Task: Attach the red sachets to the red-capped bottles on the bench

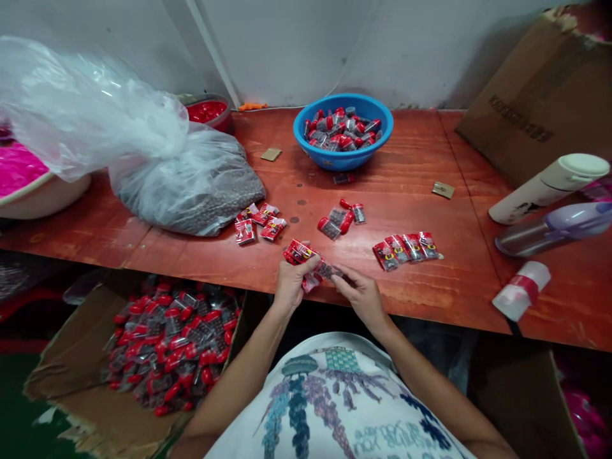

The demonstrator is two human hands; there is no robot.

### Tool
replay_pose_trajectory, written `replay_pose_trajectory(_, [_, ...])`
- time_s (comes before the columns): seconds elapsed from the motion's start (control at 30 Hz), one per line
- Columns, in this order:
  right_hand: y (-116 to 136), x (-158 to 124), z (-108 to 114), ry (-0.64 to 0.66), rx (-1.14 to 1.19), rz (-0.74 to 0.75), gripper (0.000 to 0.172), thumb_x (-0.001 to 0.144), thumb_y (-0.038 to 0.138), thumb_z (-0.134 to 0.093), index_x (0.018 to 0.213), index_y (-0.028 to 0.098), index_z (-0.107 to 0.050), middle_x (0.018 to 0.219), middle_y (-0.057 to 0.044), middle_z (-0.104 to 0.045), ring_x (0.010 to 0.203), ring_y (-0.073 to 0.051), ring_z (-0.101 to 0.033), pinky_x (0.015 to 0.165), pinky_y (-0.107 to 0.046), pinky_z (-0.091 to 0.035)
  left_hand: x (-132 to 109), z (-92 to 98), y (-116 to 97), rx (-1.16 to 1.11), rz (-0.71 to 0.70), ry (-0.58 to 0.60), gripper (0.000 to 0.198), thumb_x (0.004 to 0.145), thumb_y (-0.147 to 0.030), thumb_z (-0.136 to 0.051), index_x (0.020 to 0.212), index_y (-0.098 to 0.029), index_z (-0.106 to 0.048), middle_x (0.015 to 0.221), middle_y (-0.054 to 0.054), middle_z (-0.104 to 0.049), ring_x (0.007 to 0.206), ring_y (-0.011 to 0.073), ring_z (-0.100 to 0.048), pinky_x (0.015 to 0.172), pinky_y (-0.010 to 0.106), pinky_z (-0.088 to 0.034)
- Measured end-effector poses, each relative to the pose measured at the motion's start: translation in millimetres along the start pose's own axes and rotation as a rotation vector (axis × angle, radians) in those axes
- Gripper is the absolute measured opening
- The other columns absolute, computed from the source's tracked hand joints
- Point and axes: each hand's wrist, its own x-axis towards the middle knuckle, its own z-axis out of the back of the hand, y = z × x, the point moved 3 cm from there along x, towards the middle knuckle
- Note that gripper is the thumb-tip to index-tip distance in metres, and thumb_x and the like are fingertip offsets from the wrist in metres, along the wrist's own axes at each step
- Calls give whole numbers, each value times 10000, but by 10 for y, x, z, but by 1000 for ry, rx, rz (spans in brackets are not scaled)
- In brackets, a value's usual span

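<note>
My left hand (pixel 291 280) is closed around a small bunch of red printed packets (pixel 298 252) at the near edge of the wooden table (pixel 406 191). My right hand (pixel 357 290) pinches a small dark-filled capsule tube (pixel 327 271) right beside the packets; both hands touch at the fingertips. Just beyond them lie a few loose red-capped tubes (pixel 340 218), a pile of red packets (pixel 261 223) to the left and a row of packed packets (pixel 406 248) to the right.
A blue bowl (pixel 343 159) of red-capped tubes stands at the back. A clear plastic bag (pixel 191 185) of dark pellets lies at left. A cardboard box (pixel 95 382) of finished tubes sits below left. Bottles (pixel 549 188) and a cardboard sheet (pixel 540 95) lie at right.
</note>
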Motion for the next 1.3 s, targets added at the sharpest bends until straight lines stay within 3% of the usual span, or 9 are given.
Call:
replay_pose_trajectory(0.17, [43, -24, -18, -5, 177, -129, 338, 761, 394, -666, 1046, 218, -705, 931, -23, -721, 718, -165, -643, 662, -307, -567, -32, -32, -65, 31, 106, 130, 601, 508, -135, -839, 1071, -178, -634, 797, 29, -721, 704, 180, -683, 717, 310, -539])
replay_pose_trajectory(0.3, [-1, -63, -63, -56, 285, -175, 357, 757, 416, -670, 1050, 213, -698, 917, -20, -715, 649, -142, -619, 605, -304, -573, -82, -98, -52, 4, 108, 126, 605, 521, -135, -830, 1086, -193, -622, 846, 42, -730, 750, 196, -689, 728, 327, -541])
replay_pose_trajectory(0.4, [-35, -92, -64, -108, 245, -124, 326, 785, 391, -648, 1069, 236, -688, 945, -16, -711, 708, -158, -635, 663, -321, -567, -93, -120, -17, 30, 7, 54, 573, 520, -150, -836, 1051, -199, -628, 787, 9, -718, 668, 157, -673, 674, 280, -533])
replay_pose_trajectory(0.53, [14, -112, -21, -129, 24, 62, 281, 809, 320, -634, 1075, 251, -690, 1003, -32, -699, 888, -196, -642, 835, -341, -516, -96, -127, 3, 53, -91, 31, 517, 543, -175, -834, 1017, -199, -630, 713, -28, -682, 612, 119, -649, 641, 234, -517])
replay_pose_trajectory(0.6, [41, -112, -9, -107, 1, 71, 277, 812, 318, -631, 1074, 249, -690, 995, -32, -703, 893, -199, -645, 840, -338, -512, -102, -135, -3, 48, -51, 60, 510, 547, -191, -835, 1014, -182, -629, 726, -9, -687, 642, 140, -662, 663, 254, -526])
replay_pose_trajectory(0.8, [67, -108, -30, -60, 223, -111, 289, 811, 386, -619, 1044, 225, -678, 961, -17, -704, 796, -181, -646, 674, -301, -558, -137, -166, -27, 19, 124, 228, 592, 531, -147, -837, 1078, -193, -615, 838, 48, -723, 789, 213, -685, 725, 330, -545])
replay_pose_trajectory(1.0, [48, -83, 22, -154, 204, -71, 275, 807, 356, -632, 1039, 218, -684, 910, -15, -704, 732, -152, -629, 683, -288, -543, -73, -69, 70, -70, 37, 50, 428, 506, -207, -856, 884, -168, -657, 736, 0, -697, 646, 141, -656, 705, 274, -530])
replay_pose_trajectory(1.17, [-24, -79, 17, -150, 135, -21, 279, 810, 338, -639, 1052, 209, -687, 916, -17, -701, 783, -151, -626, 756, -291, -521, -44, -65, 111, -108, 29, 28, 439, 493, -197, -863, 881, -177, -658, 732, -25, -676, 626, 112, -643, 710, 260, -525])
replay_pose_trajectory(1.3, [-137, -35, 24, -169, 168, -78, 309, 803, 365, -639, 1056, 193, -679, 867, -16, -689, 712, -140, -610, 664, -268, -527, 63, -75, 175, -76, 29, -48, 367, 517, -182, -851, 813, -151, -637, 668, -34, -651, 571, 95, -624, 629, 221, -520])
